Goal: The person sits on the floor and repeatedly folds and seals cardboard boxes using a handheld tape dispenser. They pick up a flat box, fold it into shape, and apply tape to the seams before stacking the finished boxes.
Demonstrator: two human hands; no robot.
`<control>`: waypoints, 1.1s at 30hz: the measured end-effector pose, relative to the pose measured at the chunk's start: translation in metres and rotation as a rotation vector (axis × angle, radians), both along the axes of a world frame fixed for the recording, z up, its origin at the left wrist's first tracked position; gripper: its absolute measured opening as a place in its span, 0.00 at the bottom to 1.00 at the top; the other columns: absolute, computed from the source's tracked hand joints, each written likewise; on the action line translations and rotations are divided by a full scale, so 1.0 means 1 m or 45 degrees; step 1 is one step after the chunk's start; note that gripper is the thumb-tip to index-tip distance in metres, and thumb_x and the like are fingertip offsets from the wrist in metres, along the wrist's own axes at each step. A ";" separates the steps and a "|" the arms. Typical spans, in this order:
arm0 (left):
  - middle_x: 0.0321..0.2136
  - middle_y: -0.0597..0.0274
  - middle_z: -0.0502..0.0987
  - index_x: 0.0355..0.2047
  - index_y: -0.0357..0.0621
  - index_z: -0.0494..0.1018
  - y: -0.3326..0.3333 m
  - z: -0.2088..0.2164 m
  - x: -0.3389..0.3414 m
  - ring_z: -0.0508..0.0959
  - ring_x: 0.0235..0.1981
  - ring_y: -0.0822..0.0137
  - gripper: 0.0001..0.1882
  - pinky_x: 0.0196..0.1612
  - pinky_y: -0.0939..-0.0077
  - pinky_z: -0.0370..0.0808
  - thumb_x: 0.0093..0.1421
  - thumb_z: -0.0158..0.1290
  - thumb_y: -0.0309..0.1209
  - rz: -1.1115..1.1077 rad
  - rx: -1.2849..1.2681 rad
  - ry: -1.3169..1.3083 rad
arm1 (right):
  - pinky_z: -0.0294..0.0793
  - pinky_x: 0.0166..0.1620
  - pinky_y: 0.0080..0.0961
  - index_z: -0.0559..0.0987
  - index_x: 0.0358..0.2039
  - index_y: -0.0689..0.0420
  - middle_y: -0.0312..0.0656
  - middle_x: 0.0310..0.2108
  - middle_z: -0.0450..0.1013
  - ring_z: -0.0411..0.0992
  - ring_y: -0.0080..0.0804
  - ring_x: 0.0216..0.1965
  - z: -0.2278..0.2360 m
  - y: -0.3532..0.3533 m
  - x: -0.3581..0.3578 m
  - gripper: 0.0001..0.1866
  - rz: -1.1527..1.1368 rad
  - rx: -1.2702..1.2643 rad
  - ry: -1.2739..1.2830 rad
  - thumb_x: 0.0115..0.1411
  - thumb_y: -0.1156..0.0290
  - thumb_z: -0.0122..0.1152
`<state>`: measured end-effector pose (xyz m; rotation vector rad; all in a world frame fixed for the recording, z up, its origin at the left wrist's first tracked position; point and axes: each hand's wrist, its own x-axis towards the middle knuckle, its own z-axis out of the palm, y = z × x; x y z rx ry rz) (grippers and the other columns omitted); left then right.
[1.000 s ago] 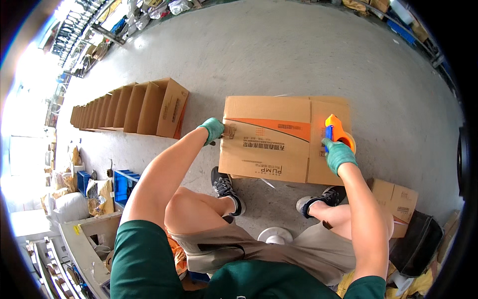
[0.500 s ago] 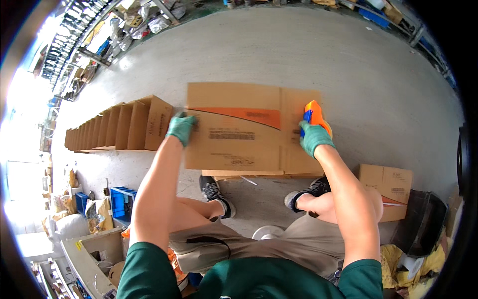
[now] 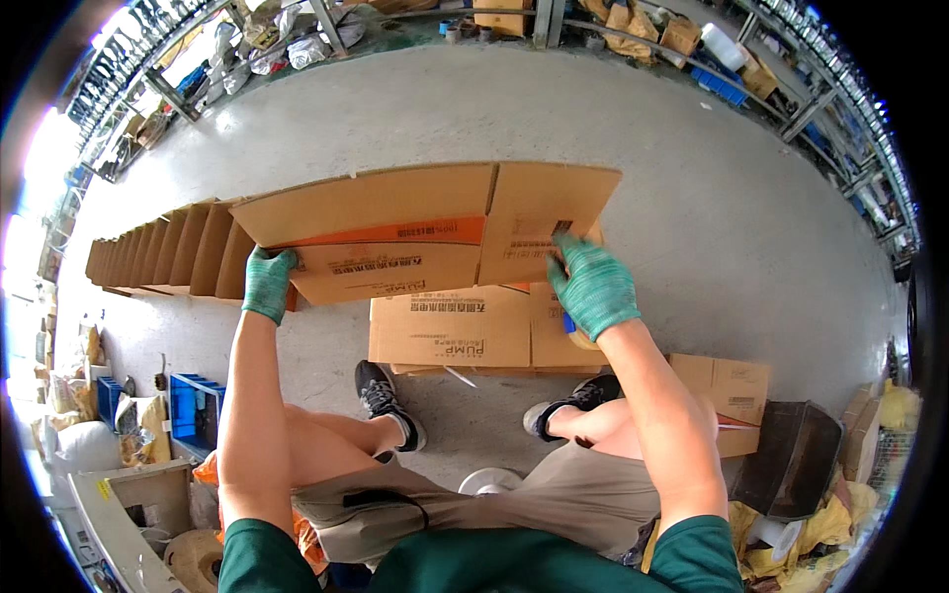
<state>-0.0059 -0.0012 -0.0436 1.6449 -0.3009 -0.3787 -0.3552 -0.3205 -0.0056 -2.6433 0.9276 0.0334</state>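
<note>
A partly unfolded brown carton (image 3: 395,212) with an orange stripe is tilted up in front of me. My left hand (image 3: 268,282), in a green glove, is closed around its lower left corner. At the carton's right panel is my gloved right hand (image 3: 596,287), thumb and fingers apart, the fingertips over the cardboard. A tape dispenser (image 3: 569,323) with a blue part and a tan roll shows beneath this hand, mostly hidden by it. Below the raised carton lies another flat carton (image 3: 450,326), on top of more flat cardboard.
A row of upright folded cartons (image 3: 188,247) stands at the left. To the right of my legs are a cardboard box (image 3: 727,390) and a dark bin (image 3: 788,460). Blue crates (image 3: 195,410) sit at the lower left. Metal racks (image 3: 547,22) line the far side.
The carton has shifted left and tilted up from lying flat, showing another flat carton below. My left hand moved left with it. My right hand's fingers have spread, and the dispenser is now beneath that hand.
</note>
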 end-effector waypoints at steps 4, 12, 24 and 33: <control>0.42 0.60 0.80 0.48 0.37 0.74 -0.003 0.015 -0.011 0.79 0.43 0.66 0.19 0.51 0.71 0.75 0.55 0.52 0.15 -0.102 0.021 0.027 | 0.57 0.66 0.61 0.69 0.63 0.48 0.44 0.67 0.59 0.57 0.59 0.66 0.043 0.003 0.013 0.35 0.164 -0.764 -0.724 0.54 0.67 0.67; 0.43 0.60 0.78 0.49 0.36 0.73 0.002 -0.003 0.003 0.79 0.41 0.66 0.19 0.49 0.72 0.76 0.56 0.52 0.16 -0.125 0.111 0.067 | 0.41 0.70 0.69 0.72 0.59 0.47 0.45 0.71 0.54 0.45 0.58 0.73 0.017 0.003 0.019 0.31 0.238 -0.604 -0.722 0.53 0.79 0.60; 0.59 0.62 0.69 0.71 0.44 0.48 -0.014 0.024 -0.044 0.68 0.58 0.69 0.51 0.64 0.71 0.68 0.54 0.69 0.28 -0.847 0.307 0.049 | 0.66 0.66 0.39 0.80 0.45 0.50 0.43 0.68 0.61 0.57 0.42 0.70 0.050 -0.004 0.012 0.20 0.501 0.432 -1.061 0.57 0.88 0.52; 0.67 0.58 0.63 0.72 0.45 0.52 -0.041 0.053 -0.069 0.61 0.69 0.58 0.59 0.71 0.63 0.59 0.46 0.73 0.47 -0.840 -0.115 -0.162 | 0.52 0.72 0.48 0.79 0.53 0.49 0.43 0.53 0.76 0.70 0.43 0.61 -0.028 -0.019 0.018 0.18 0.424 0.091 -0.757 0.63 0.75 0.56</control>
